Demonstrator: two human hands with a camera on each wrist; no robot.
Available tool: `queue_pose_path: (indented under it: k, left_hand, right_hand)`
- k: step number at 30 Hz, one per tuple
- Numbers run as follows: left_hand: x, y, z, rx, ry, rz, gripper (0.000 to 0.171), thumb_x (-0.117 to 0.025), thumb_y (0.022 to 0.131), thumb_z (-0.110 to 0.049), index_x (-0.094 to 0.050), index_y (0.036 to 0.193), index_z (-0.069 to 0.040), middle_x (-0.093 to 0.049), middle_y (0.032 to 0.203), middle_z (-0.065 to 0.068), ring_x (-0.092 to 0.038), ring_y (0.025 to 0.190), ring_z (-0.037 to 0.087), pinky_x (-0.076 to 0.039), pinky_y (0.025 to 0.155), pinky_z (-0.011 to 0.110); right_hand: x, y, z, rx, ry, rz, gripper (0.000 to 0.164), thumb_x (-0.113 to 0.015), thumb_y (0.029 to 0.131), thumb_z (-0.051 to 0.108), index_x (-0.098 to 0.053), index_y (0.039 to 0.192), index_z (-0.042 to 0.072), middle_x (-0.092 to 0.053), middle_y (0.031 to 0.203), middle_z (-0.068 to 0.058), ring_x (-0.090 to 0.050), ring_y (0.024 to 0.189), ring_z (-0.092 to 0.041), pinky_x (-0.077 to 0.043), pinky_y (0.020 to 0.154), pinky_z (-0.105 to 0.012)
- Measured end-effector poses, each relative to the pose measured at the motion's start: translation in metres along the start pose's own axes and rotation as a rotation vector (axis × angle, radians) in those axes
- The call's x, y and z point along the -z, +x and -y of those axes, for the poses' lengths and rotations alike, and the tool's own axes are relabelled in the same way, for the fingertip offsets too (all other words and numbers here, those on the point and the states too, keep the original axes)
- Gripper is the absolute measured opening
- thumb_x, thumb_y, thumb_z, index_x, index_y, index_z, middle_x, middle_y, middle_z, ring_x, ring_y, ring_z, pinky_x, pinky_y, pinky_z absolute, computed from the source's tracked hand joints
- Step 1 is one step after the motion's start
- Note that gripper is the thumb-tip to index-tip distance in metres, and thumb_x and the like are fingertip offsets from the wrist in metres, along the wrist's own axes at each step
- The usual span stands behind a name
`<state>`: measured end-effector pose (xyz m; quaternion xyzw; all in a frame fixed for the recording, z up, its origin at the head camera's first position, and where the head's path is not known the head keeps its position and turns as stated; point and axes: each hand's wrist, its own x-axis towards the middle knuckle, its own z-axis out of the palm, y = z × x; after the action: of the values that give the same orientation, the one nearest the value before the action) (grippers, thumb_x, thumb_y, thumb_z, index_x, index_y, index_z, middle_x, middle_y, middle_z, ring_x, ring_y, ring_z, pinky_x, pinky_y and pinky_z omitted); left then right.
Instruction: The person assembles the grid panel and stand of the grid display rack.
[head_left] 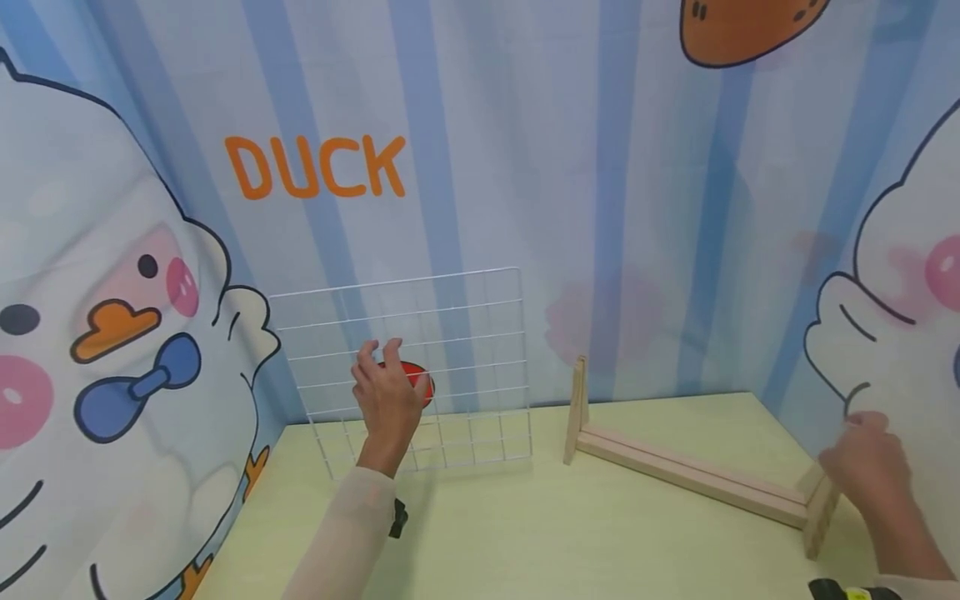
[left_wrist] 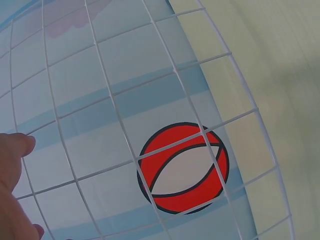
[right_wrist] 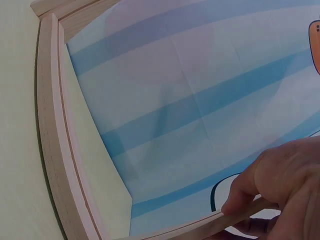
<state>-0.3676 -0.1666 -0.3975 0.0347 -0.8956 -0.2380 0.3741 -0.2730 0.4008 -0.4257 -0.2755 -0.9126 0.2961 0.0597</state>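
A white wire grid panel (head_left: 480,400) stands upright near the back of the table, slightly tilted. My left hand (head_left: 387,398) is at its middle, fingers bent at the wires; in the left wrist view a fingertip (left_wrist: 26,144) overlaps one wire. On the right, a pale wooden stand (head_left: 690,479) lies at an angle, a long grooved rail with an upright piece at each end. My right hand (head_left: 870,462) grips the top of the nearer end piece. Thumb and fingers close round that wood (right_wrist: 235,217) in the right wrist view.
A pale yellow table (head_left: 510,533) carries both things. Behind it hangs a blue-striped curtain (head_left: 495,167) printed with ducks and the word DUCK. A printed red ball (left_wrist: 170,145) shows through the grid. Dark straps circle both wrists.
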Motion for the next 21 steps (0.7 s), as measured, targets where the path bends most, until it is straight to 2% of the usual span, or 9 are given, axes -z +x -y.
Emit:
queue_pose_path:
  k: [5, 11, 14, 21]
  left_hand:
    - [0.000, 0.001, -0.001, 0.010, -0.028, 0.003, 0.062, -0.079, 0.087, -0.022, -0.048, 0.140, -0.014, -0.037, 0.148, 0.019, -0.041, 0.129, 0.043, -0.050, 0.094, 0.063]
    - [-0.002, 0.000, -0.003, -0.016, -0.039, -0.016, 0.065, -0.083, 0.084, -0.022, -0.049, 0.139, -0.014, -0.039, 0.146, 0.020, -0.043, 0.127, 0.044, -0.051, 0.091, 0.063]
    - [-0.003, -0.001, -0.004, -0.024, -0.036, -0.016, 0.066, -0.084, 0.084, -0.022, -0.049, 0.139, -0.014, -0.039, 0.145, 0.020, -0.043, 0.126, 0.044, -0.051, 0.091, 0.063]
    - [-0.004, -0.002, -0.004, -0.028, -0.039, -0.025, 0.066, -0.084, 0.084, -0.023, -0.048, 0.139, -0.014, -0.039, 0.146, 0.019, -0.042, 0.127, 0.043, -0.051, 0.092, 0.062]
  right_hand:
    - [-0.003, 0.007, -0.012, -0.013, 0.097, -0.007, 0.076, -0.054, 0.091, 0.005, -0.015, 0.155, -0.009, -0.036, 0.136, -0.045, -0.046, 0.114, -0.059, -0.051, 0.083, -0.060]
    - [0.000, 0.009, -0.017, -0.043, 0.245, 0.029, 0.076, -0.056, 0.092, 0.001, -0.017, 0.158, -0.005, -0.032, 0.144, -0.046, -0.047, 0.117, -0.060, -0.060, 0.063, -0.044]
    - [0.002, 0.011, -0.019, -0.061, 0.301, 0.052, 0.077, -0.056, 0.093, 0.000, -0.017, 0.158, -0.004, -0.030, 0.148, -0.045, -0.045, 0.121, -0.061, -0.061, 0.065, -0.045]
    - [0.002, 0.016, -0.020, -0.088, 0.345, 0.071, 0.076, -0.055, 0.094, -0.004, -0.017, 0.160, -0.001, -0.028, 0.151, -0.044, -0.041, 0.126, -0.061, -0.060, 0.076, -0.053]
